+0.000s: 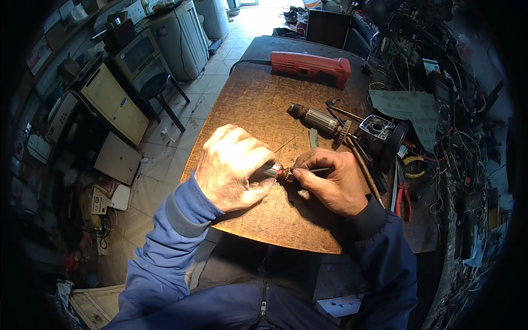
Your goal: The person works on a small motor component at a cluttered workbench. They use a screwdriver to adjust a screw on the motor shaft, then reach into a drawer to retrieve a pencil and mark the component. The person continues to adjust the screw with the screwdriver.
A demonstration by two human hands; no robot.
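Under the bright light near the table's front edge, my left hand (234, 168) is wrapped over a motor armature (269, 170), covering much of its body. The armature's copper-coloured end points toward my right hand (333, 181). Thumb and fingers of that hand are closed in a pinch on a thin grey rod-like piece (321, 169), right at the armature's end. Whether the piece touches the armature is hidden by the fingertips. A small pale scrap (303, 194) lies below them. Just beyond the hands rests a narrow greenish strip (313, 137).
A second armature (319, 119) lies farther back, beside a metal gear housing (377, 127). At the far side is a red power-tool body (311, 66) with its cord. Red-handled pliers (403, 201), a greenish paper sheet (404, 113) and tangled wires crowd the right. A stool (155, 85) stands left.
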